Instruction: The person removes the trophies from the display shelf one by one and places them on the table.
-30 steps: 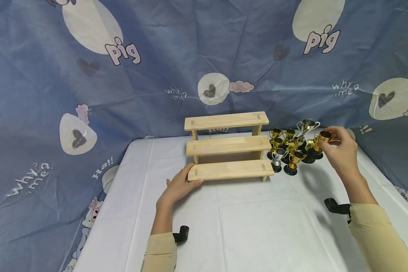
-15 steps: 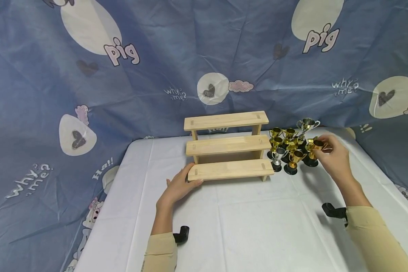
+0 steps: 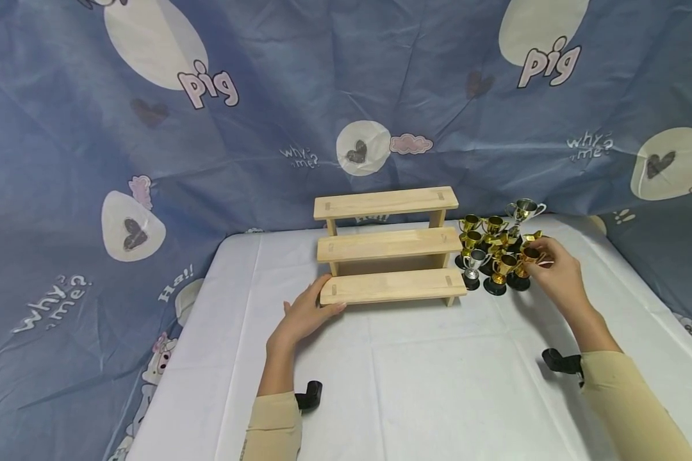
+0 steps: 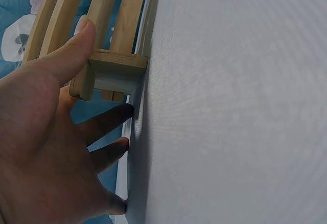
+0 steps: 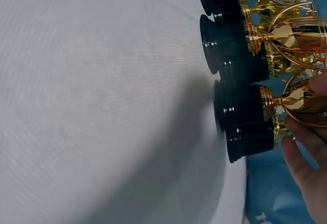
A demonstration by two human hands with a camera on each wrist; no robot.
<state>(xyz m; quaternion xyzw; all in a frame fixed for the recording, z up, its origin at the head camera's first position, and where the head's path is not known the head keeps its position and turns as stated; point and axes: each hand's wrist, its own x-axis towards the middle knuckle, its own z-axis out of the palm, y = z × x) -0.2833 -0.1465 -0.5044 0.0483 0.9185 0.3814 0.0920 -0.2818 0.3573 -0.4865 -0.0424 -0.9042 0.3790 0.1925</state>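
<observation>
A three-step wooden display stand [image 3: 392, 286] stands at the back of the white-covered table. My left hand [image 3: 307, 315] holds the left end of its lowest step. In the left wrist view the thumb lies over the step board [image 4: 97, 75] while the other fingers spread below. My right hand [image 3: 560, 276] pinches a copper-gold trophy cup [image 5: 296, 100] by its bowl, upright, with its black base down at the tablecloth. Right beside it is another gold trophy [image 3: 499, 272], with a small silver trophy [image 3: 473, 266] farther left.
Several more gold trophies [image 3: 471, 224] crowd close to the stand's right side, and a taller trophy [image 3: 523, 211] rises behind them. A blue printed cloth [image 3: 254, 115] hangs behind the table. White tablecloth [image 3: 438, 378] stretches in front of the stand.
My right hand has brought the copper-gold trophy forward and left, down beside the front gold trophy. The left hand keeps its hold on the stand, which has not moved.
</observation>
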